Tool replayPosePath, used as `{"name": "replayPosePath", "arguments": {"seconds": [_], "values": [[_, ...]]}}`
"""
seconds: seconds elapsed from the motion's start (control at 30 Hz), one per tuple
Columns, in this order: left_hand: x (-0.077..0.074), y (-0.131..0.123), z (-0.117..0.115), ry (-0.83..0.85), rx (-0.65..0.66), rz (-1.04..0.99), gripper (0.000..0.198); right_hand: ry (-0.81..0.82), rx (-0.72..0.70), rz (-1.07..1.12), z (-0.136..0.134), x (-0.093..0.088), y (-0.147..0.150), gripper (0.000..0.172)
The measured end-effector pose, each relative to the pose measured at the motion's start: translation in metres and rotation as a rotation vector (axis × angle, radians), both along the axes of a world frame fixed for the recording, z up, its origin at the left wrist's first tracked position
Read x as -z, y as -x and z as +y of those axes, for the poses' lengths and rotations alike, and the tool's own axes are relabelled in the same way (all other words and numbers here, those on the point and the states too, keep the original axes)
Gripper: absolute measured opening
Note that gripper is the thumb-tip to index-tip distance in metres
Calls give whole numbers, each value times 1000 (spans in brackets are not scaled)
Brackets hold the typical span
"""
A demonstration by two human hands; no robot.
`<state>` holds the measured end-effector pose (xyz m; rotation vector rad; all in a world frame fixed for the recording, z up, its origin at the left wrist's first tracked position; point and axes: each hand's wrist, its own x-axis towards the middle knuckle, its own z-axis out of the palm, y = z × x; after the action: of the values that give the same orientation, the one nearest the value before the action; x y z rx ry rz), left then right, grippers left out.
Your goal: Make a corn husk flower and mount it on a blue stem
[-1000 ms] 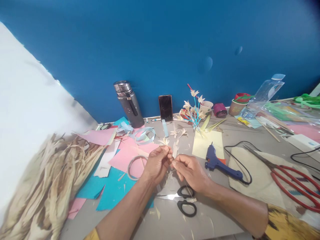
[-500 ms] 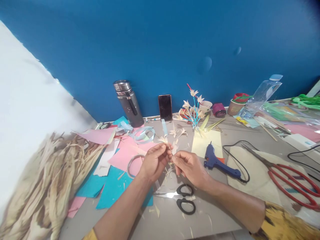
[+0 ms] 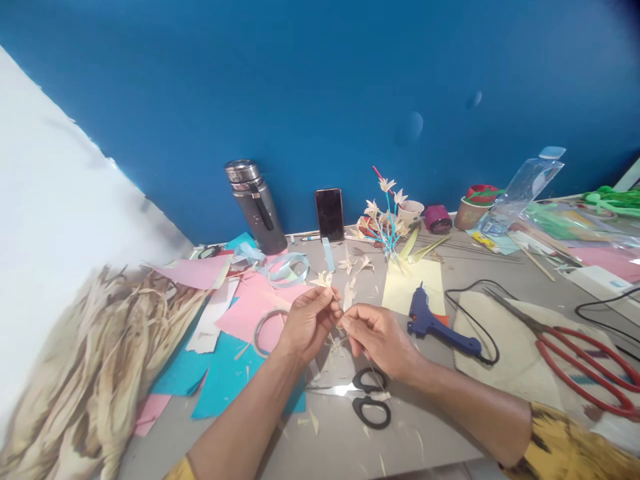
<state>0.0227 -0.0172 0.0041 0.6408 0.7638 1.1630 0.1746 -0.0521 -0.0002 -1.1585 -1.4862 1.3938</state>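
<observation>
My left hand (image 3: 309, 323) is closed in a pinch round the base of a small cream husk flower (image 3: 322, 280), held just above the grey table (image 3: 430, 427). My right hand (image 3: 379, 335) pinches something thin against the flower's stem, fingertips touching those of the left hand. What the right fingers hold is too small to name. Black-handled scissors (image 3: 363, 397) lie on the table right below both hands. A blue glue gun (image 3: 436, 327) lies to the right of my right hand.
A heap of dried husks (image 3: 90, 373) fills the left. Pink and blue paper sheets (image 3: 235, 333), a tape ring (image 3: 267, 330), a dark flask (image 3: 255, 207), a phone (image 3: 330, 213), finished flowers on blue stems (image 3: 387, 213), cups, a yellow sheet (image 3: 413, 287) and red-handled shears (image 3: 585, 363) surround the hands.
Both hands have stayed together on the flower, shifting only slightly. The view has drifted a little.
</observation>
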Motion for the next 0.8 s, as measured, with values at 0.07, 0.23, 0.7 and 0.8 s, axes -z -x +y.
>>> {"name": "replayPosePath", "arguments": {"seconds": [0.07,0.23,0.7,0.8], "values": [[-1,0,0,-13,9,20,29,5,-3,4,-1,-1,0,26],[0,1,1,-70,-22,81,28,27,6,28,-3,-4,-1,24],[-4,-2,-3,-30,70,64,30,-24,51,42,-3,-2,-1,26],[1,-5,-5,-25,71,61,29,-29,73,38,-2,-4,-1,25]]}}
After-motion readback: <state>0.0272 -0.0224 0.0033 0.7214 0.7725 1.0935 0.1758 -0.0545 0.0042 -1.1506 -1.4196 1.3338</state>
